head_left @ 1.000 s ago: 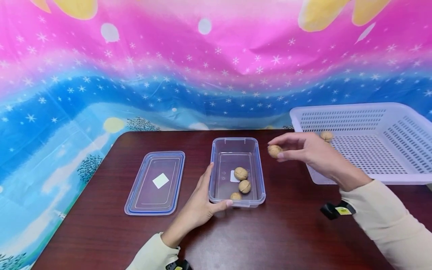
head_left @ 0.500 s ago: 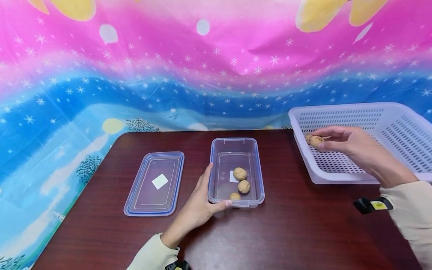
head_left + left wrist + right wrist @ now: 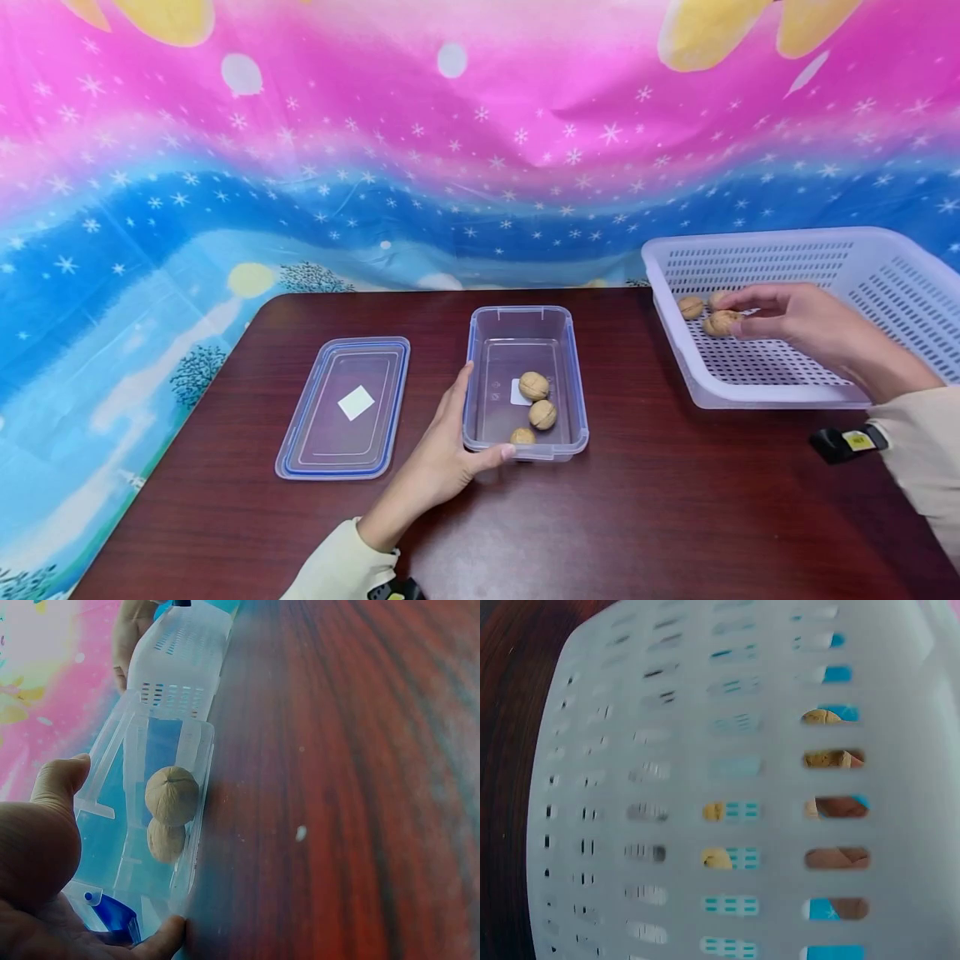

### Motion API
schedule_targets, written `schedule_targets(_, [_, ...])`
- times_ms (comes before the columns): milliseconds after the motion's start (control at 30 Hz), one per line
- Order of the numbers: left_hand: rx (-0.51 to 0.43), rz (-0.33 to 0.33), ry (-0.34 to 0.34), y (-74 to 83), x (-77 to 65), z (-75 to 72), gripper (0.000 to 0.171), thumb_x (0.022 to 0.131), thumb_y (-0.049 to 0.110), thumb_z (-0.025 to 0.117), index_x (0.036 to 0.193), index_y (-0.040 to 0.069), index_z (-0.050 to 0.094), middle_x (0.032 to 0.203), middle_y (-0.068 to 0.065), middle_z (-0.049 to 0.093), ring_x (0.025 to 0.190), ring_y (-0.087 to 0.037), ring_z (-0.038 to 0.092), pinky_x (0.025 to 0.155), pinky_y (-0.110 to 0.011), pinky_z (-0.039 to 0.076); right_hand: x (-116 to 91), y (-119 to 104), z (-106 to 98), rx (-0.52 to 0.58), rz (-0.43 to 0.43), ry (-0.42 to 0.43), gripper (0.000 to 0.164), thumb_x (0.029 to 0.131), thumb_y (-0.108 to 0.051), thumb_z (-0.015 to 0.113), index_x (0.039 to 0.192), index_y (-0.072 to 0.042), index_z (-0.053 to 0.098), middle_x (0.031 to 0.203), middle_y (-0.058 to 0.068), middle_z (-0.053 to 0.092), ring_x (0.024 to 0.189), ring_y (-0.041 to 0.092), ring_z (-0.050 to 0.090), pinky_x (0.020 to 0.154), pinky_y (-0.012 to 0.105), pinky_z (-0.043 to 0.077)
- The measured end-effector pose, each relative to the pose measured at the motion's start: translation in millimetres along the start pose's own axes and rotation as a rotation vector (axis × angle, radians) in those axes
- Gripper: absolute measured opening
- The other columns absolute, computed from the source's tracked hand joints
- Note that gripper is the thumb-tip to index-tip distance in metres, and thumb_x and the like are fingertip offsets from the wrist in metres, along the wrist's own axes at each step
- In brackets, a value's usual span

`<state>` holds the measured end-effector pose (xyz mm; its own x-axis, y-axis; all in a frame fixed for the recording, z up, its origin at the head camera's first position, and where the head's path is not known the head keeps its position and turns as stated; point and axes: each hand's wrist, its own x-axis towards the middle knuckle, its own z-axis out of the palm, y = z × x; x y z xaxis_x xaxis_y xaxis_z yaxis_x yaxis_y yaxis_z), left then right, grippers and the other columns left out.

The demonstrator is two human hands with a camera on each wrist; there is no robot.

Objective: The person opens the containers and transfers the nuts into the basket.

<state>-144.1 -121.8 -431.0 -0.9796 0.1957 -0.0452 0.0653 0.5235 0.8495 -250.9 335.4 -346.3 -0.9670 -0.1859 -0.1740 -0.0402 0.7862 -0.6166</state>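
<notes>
My left hand (image 3: 442, 454) grips a clear plastic food container (image 3: 577, 375) with a blue-edged rim, thumb over the near rim and fingers along its left side. Inside lie three walnuts (image 3: 533, 386); two of these walnuts (image 3: 172, 796) show through the wall in the left wrist view. At the right, my right hand (image 3: 813, 329) reaches into a white slotted basket (image 3: 708, 392) and pinches a walnut (image 3: 722, 323) near the basket floor. Two more walnuts (image 3: 690, 307) lie close by. The right wrist view is mostly basket wall (image 3: 682, 720), with pieces of walnut and fingers through its slots.
A clear lid (image 3: 348, 367) with a blue seal and a white square label lies flat left of the container. The dark wooden table (image 3: 600, 517) meets a colourful printed cloth (image 3: 450, 208) along its back edge.
My right hand has moved right, from over the table into the basket, carrying the walnut down with it. My left hand and the container have stayed in place.
</notes>
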Motion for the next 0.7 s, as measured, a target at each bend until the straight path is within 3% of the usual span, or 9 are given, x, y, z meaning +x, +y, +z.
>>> schedule_targets(167, [0.006,-0.002,-0.001,-0.4,0.1,0.2,0.119,0.083,0.038,0.089,0.17,0.031,0.009,0.173,-0.01,0.024,0.153,-0.035,0.036,0.12,-0.058,0.034,5.6,5.6,0.6,-0.012,0.001,-0.026,0.058,0.098,-0.039,0.074,0.147,-0.011,0.059,0.154,0.023,0.053,0.103,-0.013,0.052,0.087,0.03,0.046])
schedule_targets(333, [0.007,-0.004,-0.001,-0.7,0.3,0.4,0.119,0.083,0.038,0.089,0.17,0.031,0.009,0.173,-0.01,0.024,0.152,-0.035,0.036,0.12,-0.057,0.034,9.4,11.5,4.2,0.009,0.007,-0.064,0.06,0.098,-0.041,0.073,0.146,-0.007,0.059,0.156,0.026,0.05,0.111,0.001,0.052,0.096,0.048,0.044])
schedule_targets(433, [0.004,-0.001,-0.003,-0.9,0.5,0.6,0.119,0.083,0.037,0.089,0.17,0.031,0.009,0.172,-0.01,0.025,0.151,-0.034,0.038,0.12,-0.057,0.035,11.5,16.3,7.1,0.036,0.003,-0.083,0.059,0.098,-0.037,0.074,0.144,-0.004,0.06,0.156,0.026,0.049,0.106,-0.006,0.052,0.098,0.051,0.044])
schedule_targets(567, [0.002,0.001,-0.003,-0.4,0.6,0.5,0.119,0.082,0.037,0.09,0.17,0.03,0.009,0.172,-0.01,0.026,0.151,-0.034,0.039,0.12,-0.057,0.035,14.7,20.4,10.2,0.026,-0.033,-0.085,0.052,0.099,-0.029,0.073,0.142,-0.002,0.062,0.151,0.027,0.054,0.1,-0.011,0.056,0.093,0.037,0.048])
schedule_targets(700, [0.003,0.002,0.0,0.2,0.6,-0.1,0.119,0.082,0.038,0.09,0.17,0.03,0.009,0.172,-0.01,0.026,0.15,-0.034,0.04,0.119,-0.057,0.036,19.0,19.9,15.1,-0.025,-0.104,-0.088,0.042,0.098,-0.015,0.073,0.135,0.001,0.066,0.135,0.025,0.067,0.098,-0.004,0.063,0.083,0.023,0.051])
